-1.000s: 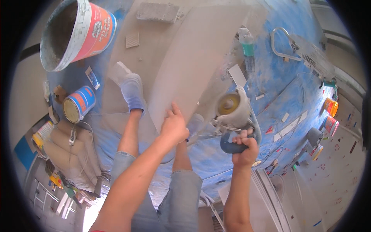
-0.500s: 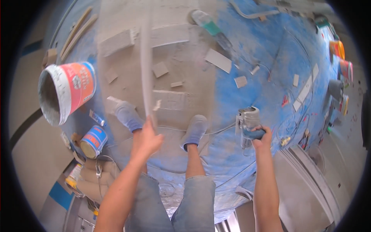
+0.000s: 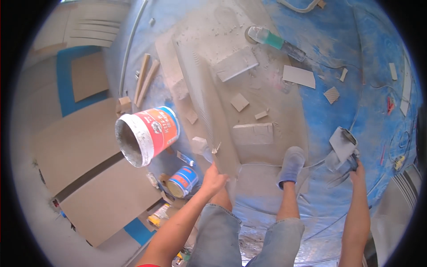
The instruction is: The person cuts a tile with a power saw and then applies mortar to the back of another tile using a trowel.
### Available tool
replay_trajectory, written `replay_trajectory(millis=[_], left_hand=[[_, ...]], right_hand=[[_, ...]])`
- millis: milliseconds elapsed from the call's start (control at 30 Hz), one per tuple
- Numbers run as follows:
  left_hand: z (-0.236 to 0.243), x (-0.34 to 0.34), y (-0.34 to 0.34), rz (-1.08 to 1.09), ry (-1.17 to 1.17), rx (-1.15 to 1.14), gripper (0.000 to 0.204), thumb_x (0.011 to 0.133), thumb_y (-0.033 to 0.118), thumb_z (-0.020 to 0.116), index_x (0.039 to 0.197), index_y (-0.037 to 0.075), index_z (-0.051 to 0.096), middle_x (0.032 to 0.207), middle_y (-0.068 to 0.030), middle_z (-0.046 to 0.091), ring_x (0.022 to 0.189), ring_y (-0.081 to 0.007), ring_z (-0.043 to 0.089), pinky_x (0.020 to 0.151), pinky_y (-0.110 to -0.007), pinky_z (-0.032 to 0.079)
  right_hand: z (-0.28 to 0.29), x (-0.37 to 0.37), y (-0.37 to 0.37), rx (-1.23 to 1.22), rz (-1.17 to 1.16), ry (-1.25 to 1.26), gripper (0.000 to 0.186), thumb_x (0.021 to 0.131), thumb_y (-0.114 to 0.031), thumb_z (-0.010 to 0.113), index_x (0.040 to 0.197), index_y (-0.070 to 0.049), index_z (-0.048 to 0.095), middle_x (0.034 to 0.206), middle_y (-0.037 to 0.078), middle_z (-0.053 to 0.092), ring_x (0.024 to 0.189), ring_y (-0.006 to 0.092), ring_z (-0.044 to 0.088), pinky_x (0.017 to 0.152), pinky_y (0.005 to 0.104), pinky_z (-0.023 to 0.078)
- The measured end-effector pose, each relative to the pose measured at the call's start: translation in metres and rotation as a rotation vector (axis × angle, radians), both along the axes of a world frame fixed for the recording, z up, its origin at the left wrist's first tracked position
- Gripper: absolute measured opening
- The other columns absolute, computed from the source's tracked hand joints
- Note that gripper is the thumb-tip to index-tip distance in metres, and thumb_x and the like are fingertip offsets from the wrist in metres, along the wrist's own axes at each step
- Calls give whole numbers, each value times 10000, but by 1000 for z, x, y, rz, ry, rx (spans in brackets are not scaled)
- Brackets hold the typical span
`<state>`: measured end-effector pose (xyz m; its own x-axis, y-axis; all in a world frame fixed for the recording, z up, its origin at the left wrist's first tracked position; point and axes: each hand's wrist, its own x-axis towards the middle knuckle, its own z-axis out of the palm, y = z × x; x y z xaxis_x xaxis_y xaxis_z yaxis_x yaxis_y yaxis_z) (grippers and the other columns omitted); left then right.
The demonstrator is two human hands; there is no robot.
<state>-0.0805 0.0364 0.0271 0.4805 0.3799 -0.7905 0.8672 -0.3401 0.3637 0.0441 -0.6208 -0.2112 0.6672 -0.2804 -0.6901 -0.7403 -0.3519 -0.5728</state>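
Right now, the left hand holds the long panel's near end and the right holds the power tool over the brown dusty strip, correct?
The surface is wrong: in the head view, the right hand holds the power tool over the blue floor covering. The left hand does hold the long panel by its near end.

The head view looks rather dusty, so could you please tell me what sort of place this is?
Probably an indoor renovation site: a dusty blue sheet covers part of the floor, with a large bucket and a square offcut in view.
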Motion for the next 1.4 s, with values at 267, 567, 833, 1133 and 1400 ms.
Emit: replay_trajectory(millis=[267, 567, 833, 1133, 1400], left_hand=[[-2, 5, 1, 90, 133, -85, 537, 684, 41, 689, 1188, -29, 516, 980, -189, 679, 882, -282, 665, 792, -364, 524], [-7, -8, 8, 60, 167, -137, 760, 680, 115, 711, 1354, 2, 379, 1107, -292, 639, 1073, -441, 608, 925, -451, 477], [1, 4, 8, -194, 15, -227, 684, 876, 272, 608, 1402, -28, 291, 1152, -308, 604, 1085, -439, 595, 878, -529, 478], [11, 9, 3, -5, 79, -224, 1005, 730, 145, 675, 1487, -76, 52, 1414, -354, 359, 1123, -518, 530, 936, -510, 472], [10, 7, 8, 39, 0, -216, 958, 727, 123, 626, 1482, -95, 79, 1396, -348, 384, 1112, -496, 542, 924, -501, 478]], right_hand=[[-1, -39, 35, -775, 75, 35, 374, 907, -205, 607, 1170, 56, 558, 1185, 211, 591, 1053, 339, 575, 887, 410, 477], [212, -24, 513, 378, 549, 13, 470, 927, -262, 598, 1321, -30, 491, 1210, 219, 611, 1076, 343, 627, 923, 400, 489], [260, -22, 599, 11, 1128, -150, 267, 899, -214, 627, 993, 22, 546, 969, 229, 623, 872, 397, 639, 770, 444, 527], [265, 129, 644, -240, 1060, -693, 636, 884, -318, 660, 1350, 57, 445, 1293, 304, 515, 1216, 451, 496, 1013, 464, 428], [309, 236, 819, 499, 556, -511, 640, 899, -352, 635, 1359, 62, 472, 1298, 210, 577, 1184, 288, 564, 1006, 370, 435]])
